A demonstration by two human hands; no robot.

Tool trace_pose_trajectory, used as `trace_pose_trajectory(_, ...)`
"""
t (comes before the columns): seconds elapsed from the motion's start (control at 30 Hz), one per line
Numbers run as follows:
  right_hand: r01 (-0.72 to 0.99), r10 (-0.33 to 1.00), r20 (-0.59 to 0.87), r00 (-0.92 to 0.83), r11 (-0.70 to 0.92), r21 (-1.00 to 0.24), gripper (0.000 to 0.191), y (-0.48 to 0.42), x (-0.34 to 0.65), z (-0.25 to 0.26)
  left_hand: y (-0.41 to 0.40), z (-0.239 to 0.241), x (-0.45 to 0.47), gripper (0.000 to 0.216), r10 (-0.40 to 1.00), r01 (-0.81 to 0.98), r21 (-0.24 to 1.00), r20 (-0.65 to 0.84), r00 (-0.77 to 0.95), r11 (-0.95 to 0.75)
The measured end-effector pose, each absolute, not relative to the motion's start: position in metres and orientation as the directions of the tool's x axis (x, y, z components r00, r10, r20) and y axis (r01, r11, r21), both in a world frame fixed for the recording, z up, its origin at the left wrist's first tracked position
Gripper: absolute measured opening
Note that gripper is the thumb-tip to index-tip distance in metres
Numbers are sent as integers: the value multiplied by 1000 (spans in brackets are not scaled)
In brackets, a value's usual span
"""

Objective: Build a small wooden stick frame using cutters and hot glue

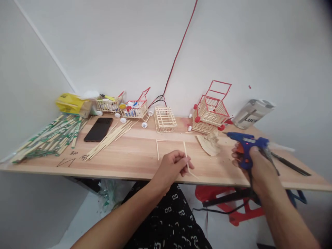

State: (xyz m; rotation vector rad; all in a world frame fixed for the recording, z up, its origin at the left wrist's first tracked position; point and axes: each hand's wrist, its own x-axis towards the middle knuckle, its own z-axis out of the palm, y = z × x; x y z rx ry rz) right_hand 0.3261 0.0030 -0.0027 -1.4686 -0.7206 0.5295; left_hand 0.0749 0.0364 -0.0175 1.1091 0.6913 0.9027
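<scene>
Between the thumb and fingers of my left hand (176, 165) is an L-shaped piece of two joined wooden sticks (185, 151), held just over the table's front edge. My right hand (255, 166) is wrapped round the handle of a blue glue gun (246, 141), its nozzle pointing left. A second L-shaped stick piece (157, 149) lies flat on the table, left of my left hand. Behind it sits a small stick-built basket (165, 119). A crumpled brown paper scrap (209, 143) lies between my two hands.
Miniature stick carts (135, 108) stand along the wall, and a taller red-trimmed cart (211, 109) is at right. Loose sticks (111, 140), a phone (98, 129) and wrapped chopsticks (52, 136) lie at left. A LUCK-labelled pouch (252, 113) leans at back right; a red stool (243, 214) is below.
</scene>
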Motion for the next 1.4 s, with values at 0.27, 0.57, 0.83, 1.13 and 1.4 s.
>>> trace_pose_trajectory(0.27,-190,905,39,424,131,-973,43,29,279,-14,71,-20,97,10,920,364,895,114,374,-259)
trace_pose_trajectory(0.57,-260,949,49,312,135,-956,33,41,279,-30,104,5,13,15,889,670,589,363,280,-451)
trace_pose_trajectory(0.83,-318,982,55,182,111,-942,28,52,263,-35,148,-14,-1,15,906,731,538,201,371,-419)
trace_pose_trajectory(1.13,-299,988,51,147,94,-950,28,54,254,-34,147,-14,20,11,913,781,476,163,373,-404)
trace_pose_trajectory(1.4,-150,984,1,177,28,-988,32,32,239,-23,145,-19,10,9,881,600,668,190,434,-440)
